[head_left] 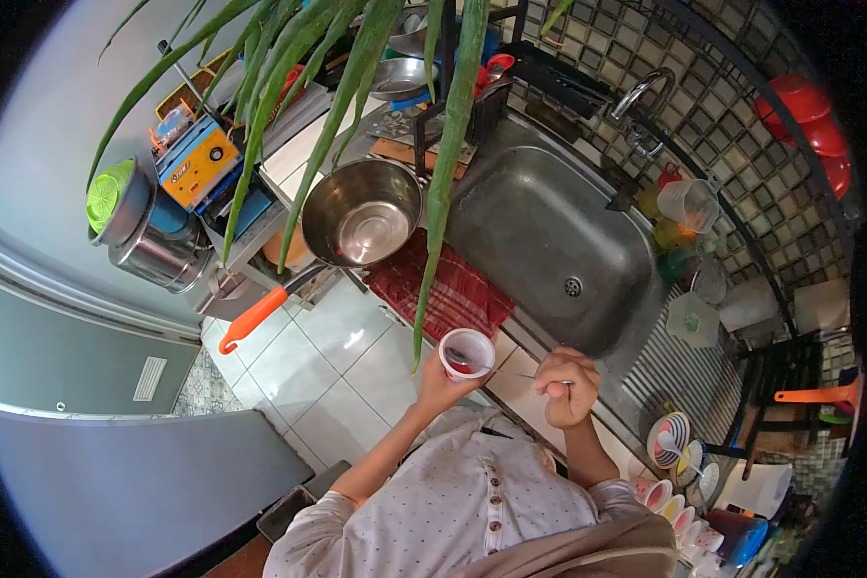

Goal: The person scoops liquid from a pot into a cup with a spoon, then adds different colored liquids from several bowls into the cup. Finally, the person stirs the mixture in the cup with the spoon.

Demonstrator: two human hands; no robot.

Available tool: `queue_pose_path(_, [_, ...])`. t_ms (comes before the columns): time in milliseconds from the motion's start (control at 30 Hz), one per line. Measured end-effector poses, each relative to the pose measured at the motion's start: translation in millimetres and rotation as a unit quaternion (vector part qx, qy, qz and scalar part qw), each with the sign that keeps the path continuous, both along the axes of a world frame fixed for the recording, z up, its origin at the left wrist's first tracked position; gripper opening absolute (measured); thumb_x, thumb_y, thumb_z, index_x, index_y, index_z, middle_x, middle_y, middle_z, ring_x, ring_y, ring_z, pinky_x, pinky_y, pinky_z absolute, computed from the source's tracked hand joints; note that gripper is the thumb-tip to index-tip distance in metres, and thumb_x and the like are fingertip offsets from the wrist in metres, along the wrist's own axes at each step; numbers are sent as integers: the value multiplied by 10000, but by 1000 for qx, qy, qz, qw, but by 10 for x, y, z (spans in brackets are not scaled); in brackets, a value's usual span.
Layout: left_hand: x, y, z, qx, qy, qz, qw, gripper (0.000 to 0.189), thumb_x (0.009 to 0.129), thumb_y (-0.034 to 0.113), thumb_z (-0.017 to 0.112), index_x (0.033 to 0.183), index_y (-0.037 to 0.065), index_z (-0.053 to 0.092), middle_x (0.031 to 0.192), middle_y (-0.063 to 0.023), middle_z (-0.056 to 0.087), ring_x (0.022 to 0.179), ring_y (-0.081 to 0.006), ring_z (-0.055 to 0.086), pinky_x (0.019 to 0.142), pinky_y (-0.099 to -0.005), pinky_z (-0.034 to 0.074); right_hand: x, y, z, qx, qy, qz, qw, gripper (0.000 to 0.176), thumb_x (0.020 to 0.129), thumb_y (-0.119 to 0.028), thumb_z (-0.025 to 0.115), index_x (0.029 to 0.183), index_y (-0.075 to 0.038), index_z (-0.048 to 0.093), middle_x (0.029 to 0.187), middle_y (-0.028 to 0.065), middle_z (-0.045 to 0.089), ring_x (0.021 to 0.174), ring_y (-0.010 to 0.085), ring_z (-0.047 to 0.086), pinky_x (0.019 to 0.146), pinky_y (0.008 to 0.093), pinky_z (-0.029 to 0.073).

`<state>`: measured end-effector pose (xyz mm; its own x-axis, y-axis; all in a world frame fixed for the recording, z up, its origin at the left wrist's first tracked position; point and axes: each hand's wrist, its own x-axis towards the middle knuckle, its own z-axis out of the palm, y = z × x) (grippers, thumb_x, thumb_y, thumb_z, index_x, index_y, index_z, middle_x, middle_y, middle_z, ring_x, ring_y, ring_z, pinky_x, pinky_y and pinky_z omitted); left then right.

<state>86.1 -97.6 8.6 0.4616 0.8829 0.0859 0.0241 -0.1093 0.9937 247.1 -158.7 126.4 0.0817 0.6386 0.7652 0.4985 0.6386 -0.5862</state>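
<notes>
A small white cup (pixel 467 353) with something red at its bottom is held in my left hand (pixel 442 385), its fingers wrapped round the side. My right hand (pixel 568 387) is closed on the handle of a thin metal spoon (pixel 515 373). The spoon reaches left into the cup, where its bowl lies by the red contents. Both hands are in front of my body, near the counter's front edge. Beyond the cup, a red checked cloth (pixel 443 289) lies over the counter edge. Up and to the left stands a steel pan (pixel 363 214) with an orange handle.
The steel sink (pixel 549 246) lies ahead, under a curved faucet (pixel 645 93). Long green leaves (pixel 443 183) hang across the view. Cups (pixel 655 494) and striped bowls (pixel 669 438) stand at the lower right. A blue and orange box (pixel 200 164) is at the left.
</notes>
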Motion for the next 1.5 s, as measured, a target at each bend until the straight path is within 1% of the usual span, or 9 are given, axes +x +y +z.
queue_pose_path(267, [17,10,64,69,16,12,997,578,587,182,794,1071,18,526,982,-103,583,885,-220,574,763,-321,455,4,-21,62,17,-27,-2,999,354,908,-330,463,707,-40,493,494,13,485,392,142,466,407,264,330])
queue_pose_path(333, [33,31,72,127,25,33,991,557,594,181,791,1060,23,531,987,-115,574,881,-249,575,756,-322,458,15,-43,58,16,-16,3,1000,355,906,-335,465,707,-43,496,491,14,485,393,144,470,410,265,329])
queue_pose_path(467, [18,49,76,126,14,15,992,547,592,180,786,1054,31,534,994,-121,565,883,-277,564,758,-338,450,12,-53,107,27,-28,-11,999,360,902,-348,465,704,-50,499,486,16,486,391,147,477,415,265,329])
queue_pose_path(633, [2,67,-79,163,37,25,986,564,577,185,776,1063,39,531,1023,-120,556,940,-305,512,814,-377,392,10,-72,144,28,-17,-3,999,370,900,-358,465,691,-54,495,481,18,486,385,150,478,414,265,328])
queue_pose_path(1033, [-13,104,94,252,39,29,967,528,593,143,735,1068,41,529,1031,-123,550,944,-315,496,823,-391,376,13,-83,178,21,-24,23,999,370,899,-356,469,691,-52,503,478,14,479,387,149,481,406,261,315])
queue_pose_path(1200, [-2,107,76,252,41,33,966,516,599,135,726,1070,49,532,1020,-111,554,932,-307,501,813,-386,377,4,-67,169,35,-26,7,999,370,899,-354,470,691,-51,505,482,14,483,389,149,482,406,263,318])
queue_pose_path(1300, [-6,115,77,257,40,31,965,513,600,138,725,1069,55,534,1013,-104,558,925,-299,506,810,-382,376,15,-78,130,17,-20,40,999,371,901,-350,473,686,-48,502,487,14,489,390,149,480,412,267,325])
queue_pose_path(1367, [-9,115,79,254,41,29,966,510,602,141,726,1067,59,536,1009,-101,560,923,-294,509,809,-379,375,28,-84,87,17,-26,18,999,229,843,-257,568,730,-58,554,558,24,544,449,190,507,455,298,359])
queue_pose_path(1500, [-3,111,79,245,45,10,968,548,588,160,743,1082,56,528,1009,-101,563,934,-290,513,816,-376,372,2,-27,72,-45,-29,59,997,192,806,-220,603,731,-50,558,578,32,560,477,205,532,471,306,375])
